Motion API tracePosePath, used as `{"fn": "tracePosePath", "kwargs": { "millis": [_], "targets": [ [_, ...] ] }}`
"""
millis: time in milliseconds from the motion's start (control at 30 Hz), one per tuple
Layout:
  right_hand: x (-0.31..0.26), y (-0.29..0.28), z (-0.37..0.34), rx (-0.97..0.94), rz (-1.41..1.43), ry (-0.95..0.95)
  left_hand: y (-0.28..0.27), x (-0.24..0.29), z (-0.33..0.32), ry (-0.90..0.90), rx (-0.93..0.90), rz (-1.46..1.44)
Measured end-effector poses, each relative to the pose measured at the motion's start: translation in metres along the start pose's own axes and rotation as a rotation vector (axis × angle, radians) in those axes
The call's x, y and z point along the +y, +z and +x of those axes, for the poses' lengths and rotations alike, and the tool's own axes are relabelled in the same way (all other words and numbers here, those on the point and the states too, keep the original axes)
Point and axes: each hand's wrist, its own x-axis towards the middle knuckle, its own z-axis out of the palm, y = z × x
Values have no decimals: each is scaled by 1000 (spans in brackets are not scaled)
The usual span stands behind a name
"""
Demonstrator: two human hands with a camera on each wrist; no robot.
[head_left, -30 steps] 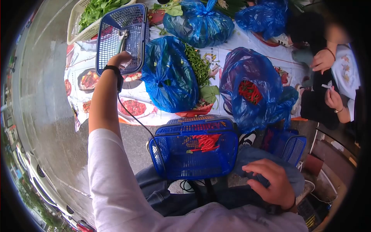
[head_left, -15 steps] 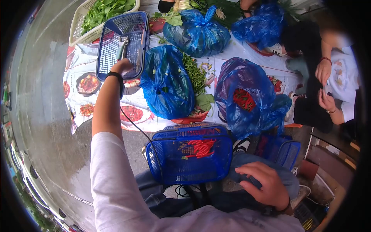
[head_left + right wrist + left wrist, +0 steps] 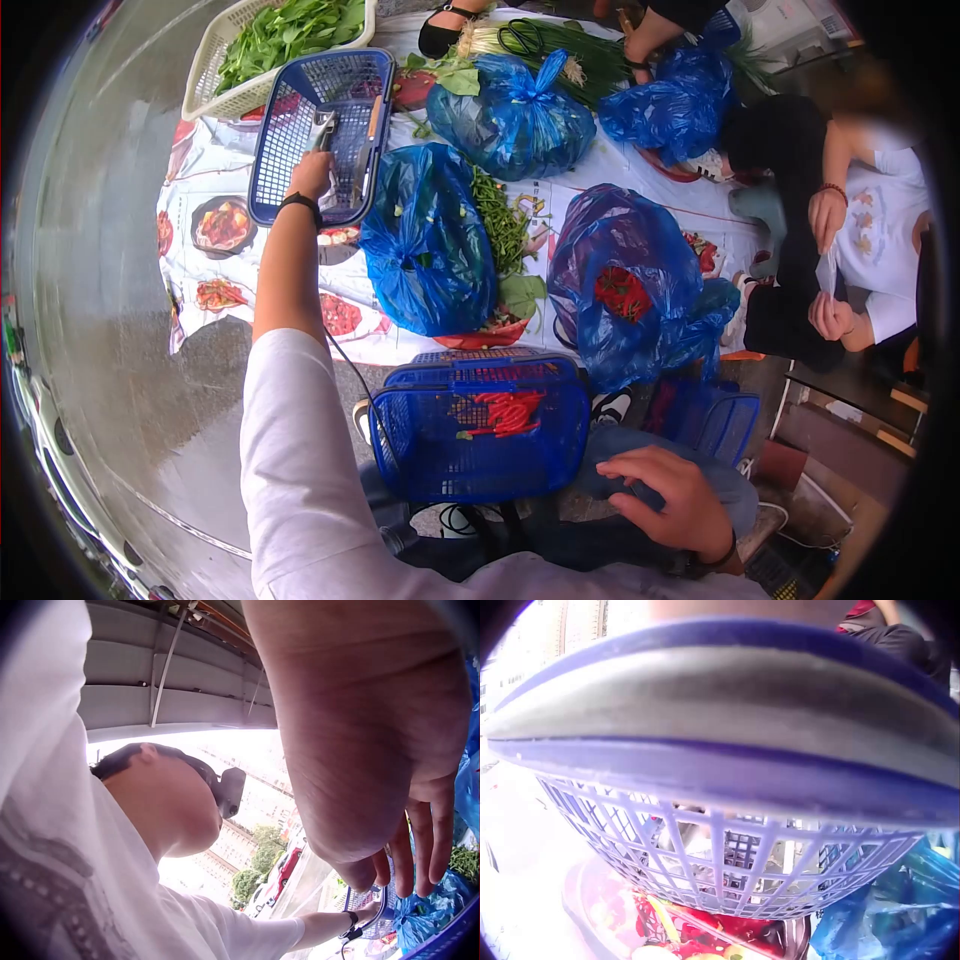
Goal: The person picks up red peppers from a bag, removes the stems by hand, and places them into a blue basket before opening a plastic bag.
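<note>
In the head view, my left hand [image 3: 312, 175] is inside the blue-grey basket [image 3: 258, 200] at the upper left, its fingers closed at the lower end of a metal tool [image 3: 323, 128]. The left wrist view shows the basket's rim [image 3: 720, 772] up close and hides the fingers. My right hand [image 3: 665, 497] hovers over my lap with loosely bent fingers and holds nothing; its palm [image 3: 367, 742] fills much of the right wrist view. Left of it, a blue basket [image 3: 480, 475] contains red chillies [image 3: 508, 412].
Blue bags [image 3: 425, 250] stand on the printed sheet [image 3: 205, 165], one around red chillies [image 3: 622, 290]. Green beans [image 3: 500, 225] lie between bags. A cream basket [image 3: 200, 90] holds leafy greens [image 3: 290, 40]. Another person's hands [image 3: 828, 260] hold something pale at the right.
The head view has tilted, so the scene sits lower. My left hand has drawn in close around the tool's lower end. My right hand keeps its loose pose. The other person's hands have come together.
</note>
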Motion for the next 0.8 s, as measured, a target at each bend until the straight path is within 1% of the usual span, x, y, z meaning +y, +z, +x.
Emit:
{"fn": "tracePosePath", "kwargs": {
  "millis": [233, 300, 333, 367, 433, 467, 500, 567, 600, 633, 700, 733, 800],
  "targets": [
    [-7, 3, 11, 1, -15, 17, 8, 4, 6, 6, 3, 118],
    [-7, 4, 13, 11, -25, 0, 8, 1, 7, -8, 8, 41],
    [-6, 4, 13, 9, -25, -1, 15, -7, 11, 32, 77, 25],
    [-3, 3, 12, 6, -27, -5, 20, -16, 17, 31, 77, 26],
    [-2, 3, 11, 4, -30, -10, 16, -19, 22, 82, -105, -42],
    [-3, 3, 12, 5, -23, -11, 18, -18, 20, 15, -103, -137],
    [-3, 3, 11, 6, -17, -11, 16, -16, 16, 14, -100, -137],
    [-4, 5, 9, 6, -15, -20, 11, -15, 10, 6, -9, -220],
    [-5, 5, 9, 6, -13, -28, 15, -13, 10, -43, 21, -182],
    [-5, 5, 9, 11, -21, -35, 17, -15, 12, -44, 33, -184],
    [-4, 5, 10, -9, -13, -23, 16, -14, 13, 99, 33, -49],
    [-4, 5, 11, -8, -19, -25, 14, -11, 13, 68, -30, -10],
    [-5, 4, 12, -15, -32, -13, 16, -4, 8, 43, -6, -7]
  ]
}}
